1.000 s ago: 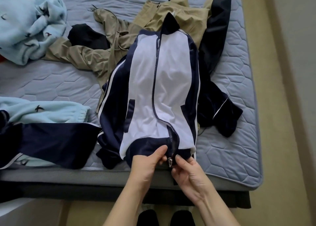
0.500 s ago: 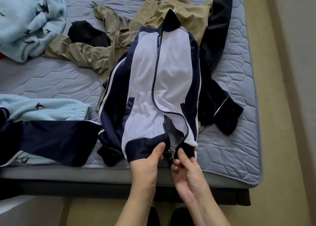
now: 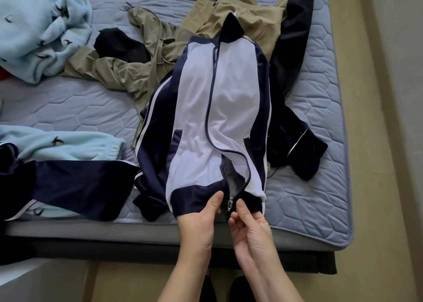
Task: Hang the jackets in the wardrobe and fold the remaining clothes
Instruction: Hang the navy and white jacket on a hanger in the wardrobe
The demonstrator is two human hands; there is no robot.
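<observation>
A navy and white track jacket (image 3: 235, 100) lies front up on the bed, its collar pointing away from me. Its zipper is joined higher up and gapes open near the hem. My left hand (image 3: 201, 221) grips the navy hem to the left of the zipper. My right hand (image 3: 249, 226) pinches the hem edge just right of the silver zipper slider (image 3: 229, 203). A khaki jacket (image 3: 164, 50) sprawls under and behind it. Navy trousers (image 3: 68, 182) lie at the left edge.
The blue quilted mattress (image 3: 320, 187) fills the view; its near edge is at my hands. Light blue fleece garments lie at top left (image 3: 41, 27) and left (image 3: 64, 144). A black item (image 3: 119, 45) rests on the khaki jacket. Bare floor (image 3: 377, 187) runs along the right.
The lower part of the zipper has opened into a gap above the hem. My hands have shifted a little on the hem, staying either side of the slider.
</observation>
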